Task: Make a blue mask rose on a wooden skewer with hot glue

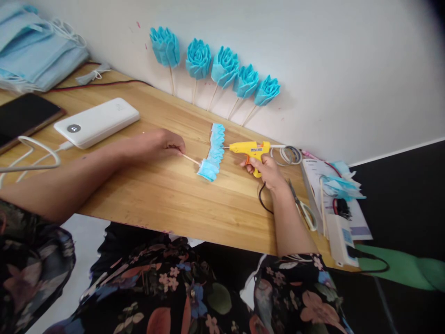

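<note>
My left hand [167, 143] pinches the end of a thin wooden stick [191, 159]. The stick's other end meets the lower, rolled part of a pleated blue strip [217, 144] lying on the wooden table [167, 199]. In my right hand [266, 169] is a yellow glue gun [248, 148], its nozzle pointing left at the strip's right edge. Whether the nozzle touches the strip is too small to tell. Behind, several blue flowers [225, 67] on sticks lean against the wall.
At the left are a white power bank [97, 122], a dark phone [26, 118] and stacked blue masks [38, 51]. Scissors [306, 212], a tape roll [293, 155], papers [358, 218] and a white power strip [340, 241] lie at the right.
</note>
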Action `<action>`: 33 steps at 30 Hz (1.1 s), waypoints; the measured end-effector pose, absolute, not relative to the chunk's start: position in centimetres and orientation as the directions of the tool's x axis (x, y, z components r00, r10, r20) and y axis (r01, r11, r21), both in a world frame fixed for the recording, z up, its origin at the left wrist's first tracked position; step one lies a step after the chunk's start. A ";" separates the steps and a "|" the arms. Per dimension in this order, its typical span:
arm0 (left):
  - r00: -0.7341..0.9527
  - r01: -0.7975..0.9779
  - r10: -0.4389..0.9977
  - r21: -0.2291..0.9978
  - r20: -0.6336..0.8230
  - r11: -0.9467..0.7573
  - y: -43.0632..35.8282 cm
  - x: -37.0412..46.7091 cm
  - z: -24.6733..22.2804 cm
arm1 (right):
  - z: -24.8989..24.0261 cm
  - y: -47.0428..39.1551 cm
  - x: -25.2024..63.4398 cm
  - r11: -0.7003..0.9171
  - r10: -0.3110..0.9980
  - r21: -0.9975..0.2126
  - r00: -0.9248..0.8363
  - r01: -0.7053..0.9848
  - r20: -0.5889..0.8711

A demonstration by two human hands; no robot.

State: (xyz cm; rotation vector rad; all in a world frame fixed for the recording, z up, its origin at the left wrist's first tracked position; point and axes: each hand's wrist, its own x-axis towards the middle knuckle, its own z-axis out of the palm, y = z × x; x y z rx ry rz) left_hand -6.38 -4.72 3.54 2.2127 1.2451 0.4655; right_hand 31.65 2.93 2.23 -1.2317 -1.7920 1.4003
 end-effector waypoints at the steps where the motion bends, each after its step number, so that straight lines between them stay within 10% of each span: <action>1: 0.506 0.672 0.862 0.612 0.031 -0.416 -4.7 -6.4 3.5 | 2.2 2.9 31.7 0.040 0.895 -0.944 -0.432 0.327 -0.112; 33: 0.499 0.630 0.858 0.631 0.117 -0.452 -4.9 -6.2 3.0 | 2.0 3.0 31.6 0.045 0.902 -0.939 -0.418 0.340 -0.109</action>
